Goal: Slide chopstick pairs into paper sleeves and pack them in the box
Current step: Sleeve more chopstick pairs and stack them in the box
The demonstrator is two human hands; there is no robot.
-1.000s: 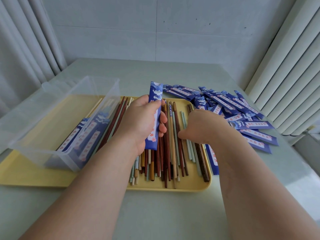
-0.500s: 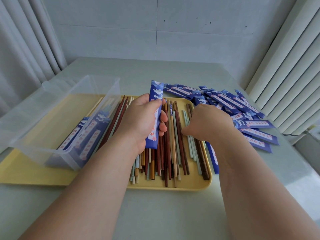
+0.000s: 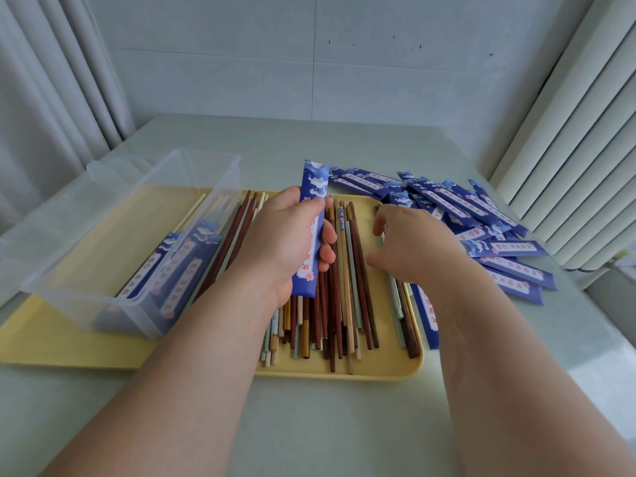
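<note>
Blue paper is what our left hand (image 3: 285, 242) has hold of: one sleeve (image 3: 311, 187), near upright, with the thumb laid across its front, the fingers wrapped round from the right and its notched top standing clear above the hand. That grip, and its place over the chopsticks (image 3: 344, 297), look the same as half a second ago. What has changed is our right hand (image 3: 418, 249). A moment back it was bunched low over the right-hand sticks with the thumb tucked in. Now its fingers (image 3: 378, 223) have loosened and arch downward, and the thumb points left, apart from them. The fingertips reach the dark and pale sticks near the right side of the yellow tray (image 3: 344, 375), but the back of the hand hides them, so we cannot tell whether it has pinched any. The chopsticks lie lengthwise in a loose heap on the tray's right half, with browns, reds, tans and pale greens mixed. On the left half sits the clear box (image 3: 86, 270), unmoved, with a few sleeved pairs (image 3: 179, 259) lying along its right wall. Spare sleeves (image 3: 481, 215) are strewn over the table (image 3: 344, 425) just right of the tray, one of them lying against the tray's right rim.
</note>
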